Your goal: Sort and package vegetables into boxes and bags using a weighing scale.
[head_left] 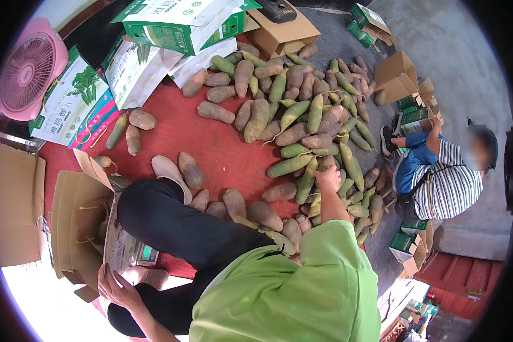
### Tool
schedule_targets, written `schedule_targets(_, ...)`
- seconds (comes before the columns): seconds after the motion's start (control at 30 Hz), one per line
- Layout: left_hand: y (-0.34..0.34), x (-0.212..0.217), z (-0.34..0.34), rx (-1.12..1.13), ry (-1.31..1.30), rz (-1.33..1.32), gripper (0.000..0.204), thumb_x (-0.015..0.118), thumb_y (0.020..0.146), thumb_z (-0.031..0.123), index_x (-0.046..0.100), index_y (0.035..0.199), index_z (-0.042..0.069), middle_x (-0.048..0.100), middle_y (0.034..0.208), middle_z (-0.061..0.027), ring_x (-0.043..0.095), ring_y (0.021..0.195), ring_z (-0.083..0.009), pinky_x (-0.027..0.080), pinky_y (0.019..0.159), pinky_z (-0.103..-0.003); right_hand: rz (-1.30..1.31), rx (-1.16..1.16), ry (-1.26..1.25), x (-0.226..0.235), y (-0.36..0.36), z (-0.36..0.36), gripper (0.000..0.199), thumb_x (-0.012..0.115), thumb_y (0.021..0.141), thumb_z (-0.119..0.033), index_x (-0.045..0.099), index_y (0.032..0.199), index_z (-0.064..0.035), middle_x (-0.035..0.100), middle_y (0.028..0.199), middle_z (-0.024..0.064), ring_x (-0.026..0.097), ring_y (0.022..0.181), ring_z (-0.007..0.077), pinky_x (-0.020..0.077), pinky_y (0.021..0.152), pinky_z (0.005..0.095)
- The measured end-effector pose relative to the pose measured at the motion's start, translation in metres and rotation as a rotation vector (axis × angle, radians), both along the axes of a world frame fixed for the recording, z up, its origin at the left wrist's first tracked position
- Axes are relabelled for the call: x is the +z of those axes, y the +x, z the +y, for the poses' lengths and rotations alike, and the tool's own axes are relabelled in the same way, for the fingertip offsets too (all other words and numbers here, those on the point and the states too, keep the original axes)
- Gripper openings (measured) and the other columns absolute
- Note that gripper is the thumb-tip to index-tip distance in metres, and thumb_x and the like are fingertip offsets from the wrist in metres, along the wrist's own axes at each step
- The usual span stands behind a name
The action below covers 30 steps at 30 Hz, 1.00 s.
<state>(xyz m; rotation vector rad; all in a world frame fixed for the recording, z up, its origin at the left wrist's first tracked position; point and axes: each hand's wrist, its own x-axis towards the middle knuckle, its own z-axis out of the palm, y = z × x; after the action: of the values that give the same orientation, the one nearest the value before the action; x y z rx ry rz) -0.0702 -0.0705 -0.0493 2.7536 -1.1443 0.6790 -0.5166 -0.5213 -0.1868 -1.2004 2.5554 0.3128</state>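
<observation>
My right hand (328, 181) reaches into the big heap of radishes and closes around a brownish radish (326, 163), partly hidden by the fingers. Long green radishes (305, 180) lie just beside it, with a plump green one (352, 166) to its right. On my left side, my left hand (122, 293) is at the lower edge of an open cardboard box (78, 228), fingers stretched out and nothing seen in them. A few radishes and yellow cord handles show inside the box. Under the box, a scale (146, 254) with a lit green display shows in part.
Loose radishes (215, 112) lie on the red floor covering (222, 162) before my legs. Green-and-white cartons (159, 31) and a pink fan (28, 71) stand at the far left. A seated person in a striped shirt (450, 191) is at the right, near more boxes (396, 77).
</observation>
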Motion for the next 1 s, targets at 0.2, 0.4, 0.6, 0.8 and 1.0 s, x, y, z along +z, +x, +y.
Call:
schedule_targets(0.2,-0.002,0.002,-0.002,-0.001,0.009,0.022,0.026,0.052,0.091,0.013,0.064,0.111,0.003,0.06,0.119,-0.0062,0.056,0.107,-0.0268,0.04,0.092,-0.04,-0.004,-0.018,-0.009,-0.012,-0.012,-0.002,0.086,0.08,0.065,-0.044,0.039,0.133,-0.0107,0.047,0.133,0.0156,0.048,0.122,0.0345,0.0436,0.1,0.0422)
schedule_targets(0.4,0.0,0.002,0.0,0.006,0.007,0.036,0.025,0.051,0.09,0.01,0.064,0.11,0.002,0.06,0.119,-0.0076,0.056,0.107,-0.028,0.039,0.093,-0.041,-0.037,-0.074,-0.015,-0.034,-0.035,-0.007,0.081,0.08,0.064,-0.036,0.039,0.128,-0.0082,0.052,0.128,0.0174,0.053,0.117,0.0331,0.0466,0.097,0.041)
schedule_targets(0.6,0.001,0.002,-0.001,-0.017,0.005,0.05,0.025,0.052,0.09,0.01,0.063,0.11,0.001,0.06,0.119,-0.0081,0.056,0.107,-0.028,0.039,0.092,-0.041,-0.131,-0.158,-0.144,-0.053,-0.052,0.002,0.074,0.08,0.062,-0.029,0.044,0.12,-0.0007,0.059,0.116,0.0203,0.059,0.108,0.0346,0.0484,0.092,0.0407)
schedule_targets(0.8,0.005,0.003,0.005,0.01,0.009,0.072,0.026,0.052,0.089,0.011,0.063,0.11,0.001,0.06,0.119,-0.0079,0.056,0.108,-0.0281,0.039,0.093,-0.041,-0.631,-0.407,-0.369,-0.084,-0.068,0.031,0.072,0.082,0.062,-0.018,0.044,0.12,0.0048,0.061,0.107,0.0169,0.062,0.095,0.0332,0.0497,0.086,0.0424)
schedule_targets(1.0,-0.003,0.004,0.004,0.055,-0.056,0.178,0.024,0.057,0.08,0.01,0.066,0.101,0.004,0.059,0.121,-0.0084,0.053,0.111,-0.0327,0.038,0.095,-0.045,-0.804,-0.583,-0.348,-0.056,-0.041,0.058,0.066,0.078,0.068,-0.018,0.044,0.123,-0.0065,0.057,0.112,0.013,0.057,0.092,0.0318,0.0452,0.066,0.0522)
